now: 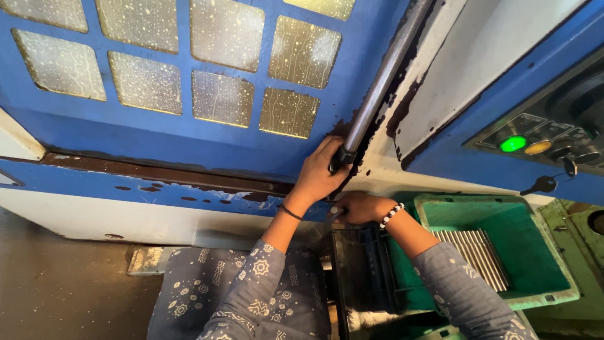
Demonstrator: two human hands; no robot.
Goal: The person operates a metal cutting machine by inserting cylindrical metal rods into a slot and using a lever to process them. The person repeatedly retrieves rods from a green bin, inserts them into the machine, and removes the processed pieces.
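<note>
While my left hand (322, 171) wraps tight around the lower end of the long grey door handle (377, 88), my right hand (360, 208) sits just below it, curled at the edge of the blue sliding door (157, 135). I cannot tell what those right fingers pinch, if anything; something small and pale shows at the knuckles, too blurred to name.

The handle runs up and to the far right, against the door's right edge, where the paint has flaked to dark metal. My worry is the seam there: my right hand lies close to where the door meets the white frame (453, 69), and if the door slides while that hand rests in the gap, the fingers could get caught. The beaded bracelet (391, 215) on my right wrist and the dark band on my left could snag on the chipped edge or the rail (157, 171) running left.

My grip is low on the handle, so I judge that a hard pull from here could twist my wrist or let the palm slip off an oily bar.

To the near right, the green tray (553, 286) holds a row of metal rods (472, 255); a jerked elbow could knock it. Farther right, a green lamp (513, 144) glows on the control panel (553, 135).
</note>
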